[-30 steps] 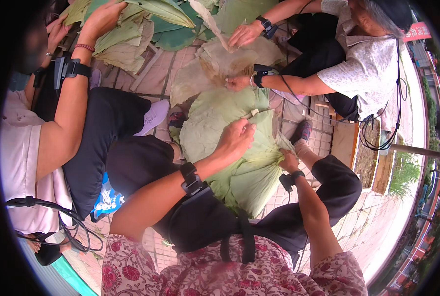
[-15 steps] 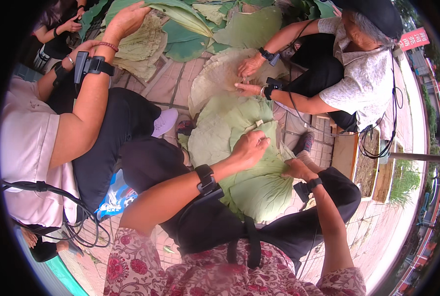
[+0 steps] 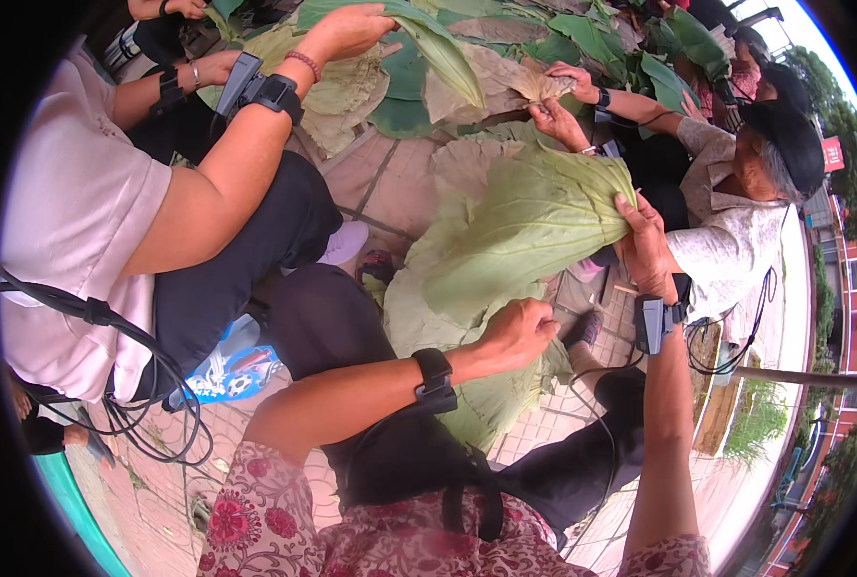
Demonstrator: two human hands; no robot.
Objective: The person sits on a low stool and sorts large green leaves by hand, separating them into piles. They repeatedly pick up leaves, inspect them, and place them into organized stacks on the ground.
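My right hand (image 3: 647,240) is raised at the right, gripping a large pale green lotus leaf (image 3: 534,216) by its gathered edge. The leaf fans out leftward, its raised veins showing. Lower and nearer, my left hand (image 3: 520,337) is closed in a loose fist; whatever lies in its fingers, if anything, is hidden. Beneath both hands, a stack of flattened lotus leaves (image 3: 414,313) spreads over the ground between my knees, partly covered by the held leaf.
A person at left holds up a folded green leaf (image 3: 438,53); another at far right handles a dry brownish leaf (image 3: 491,82). More leaves (image 3: 582,38) are heaped at the back. A blue-and-white bag (image 3: 231,365) and black cables (image 3: 149,423) are at left, wooden planters (image 3: 717,404) at right.
My right hand has risen and moved forward, lifting a leaf off the stack. My left hand has shifted slightly right and down. The person at right has picked up a dry leaf.
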